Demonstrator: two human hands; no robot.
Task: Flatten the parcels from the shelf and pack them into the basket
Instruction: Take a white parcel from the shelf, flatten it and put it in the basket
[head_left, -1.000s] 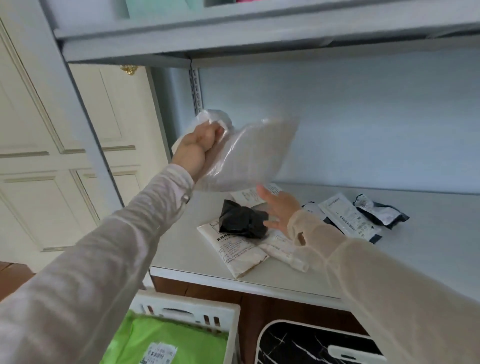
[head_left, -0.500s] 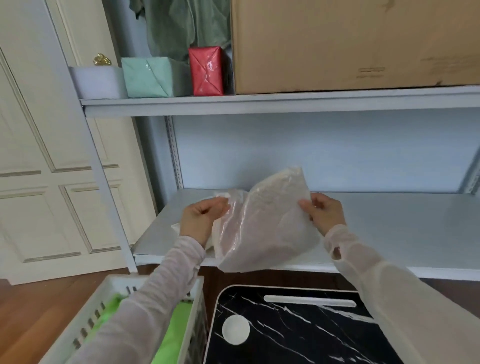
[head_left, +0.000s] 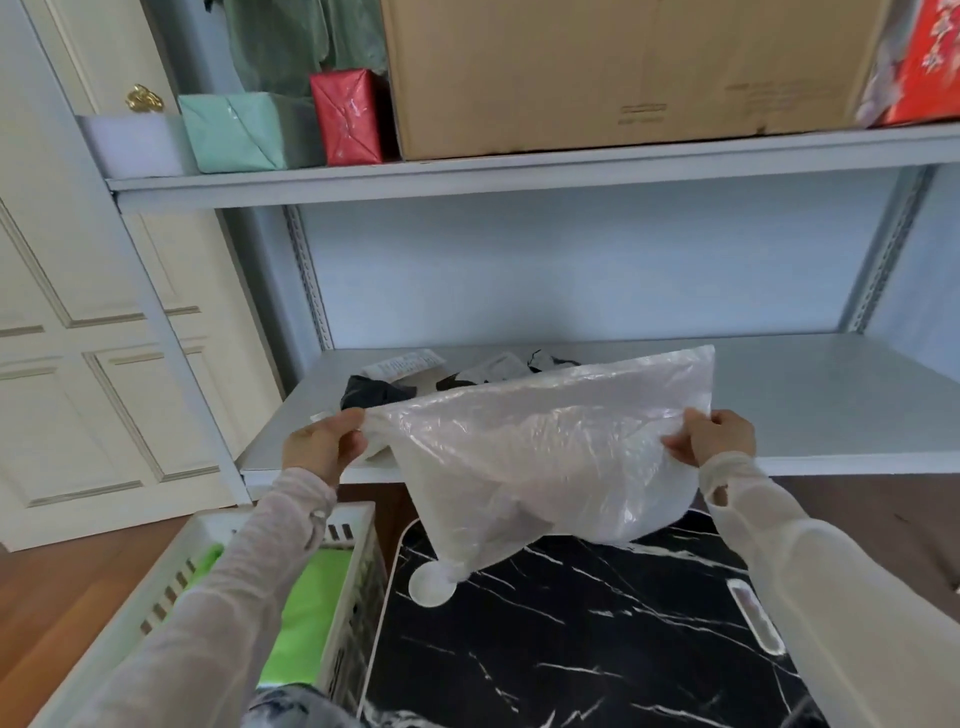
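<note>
Basket (head_left: 218, 526) at near left, white and slatted, with a green parcel (head_left: 311, 608) lying flat inside and room left above it. Right of that, black marbled tabletop (head_left: 571, 665). Beyond and above both, bag (head_left: 545, 457) of clear plastic, held in the air and spread wide: left edge pinched by left hand (head_left: 322, 447), right edge pinched by right hand (head_left: 717, 436), fingers of each curled onto the film. Knotted bottom corner hanging low over the tabletop; touching or apart, could not tell. Had been gripped a second before by the left hand alone, bunched and high over the lower shelf (head_left: 831, 395), with the right hand free below it. Half a second before, was taken in both hands but stood upright and narrow. Since then pulled out sideways and brought nearer, over the tabletop. Judged as flattening begun, packing not yet done, with a pale soft bulge inside yet to be pressed down. Farther off, that shelf with parcels left on it: a black one (head_left: 371, 392) at left, a labelled white one (head_left: 402, 365) behind. Farthest and highest, upper shelf (head_left: 519, 174) carrying a mint box (head_left: 234, 132), a red box (head_left: 345, 117) and a carton (head_left: 623, 73).
</note>
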